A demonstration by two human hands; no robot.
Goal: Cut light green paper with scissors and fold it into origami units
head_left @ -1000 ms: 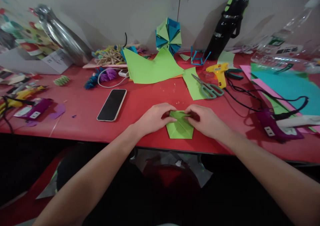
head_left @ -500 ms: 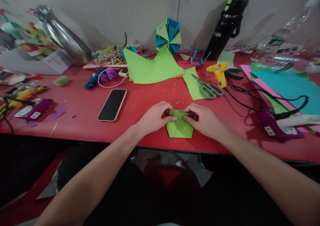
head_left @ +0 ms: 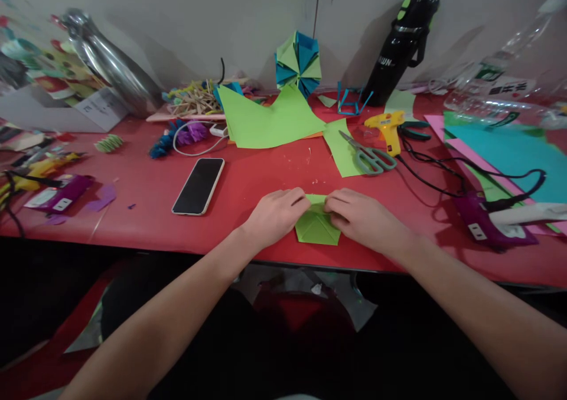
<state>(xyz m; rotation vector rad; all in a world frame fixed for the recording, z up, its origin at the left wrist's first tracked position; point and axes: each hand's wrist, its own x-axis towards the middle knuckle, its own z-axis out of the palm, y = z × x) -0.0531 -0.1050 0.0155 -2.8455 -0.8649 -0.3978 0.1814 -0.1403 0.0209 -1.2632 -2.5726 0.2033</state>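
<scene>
A small folded piece of green paper (head_left: 317, 232) lies at the front edge of the red table, with diagonal creases across its lower part. My left hand (head_left: 279, 211) is closed on its left side, fingers curled at the upper edge. My right hand (head_left: 361, 217) grips the right side in the same way, its fingertips partly hidden. Between the two hands the top strip of the paper lies flat. Beyond it, grey-handled scissors (head_left: 373, 159) rest on a green paper strip (head_left: 340, 152), and a large green sheet (head_left: 270, 122) lies farther back.
A phone (head_left: 199, 186) lies to the left. On the right are a yellow glue gun (head_left: 386, 129) with its black cord, a purple power strip (head_left: 478, 220) and coloured sheets (head_left: 518, 152). Along the wall stand a black bottle (head_left: 401, 51), a paper ball (head_left: 298, 63) and a steel jug (head_left: 113, 63).
The paper's top edge, pinched and raised before, now lies flatter. Both hands have turned over it, fingers curled down, and the thumbs no longer show on top.
</scene>
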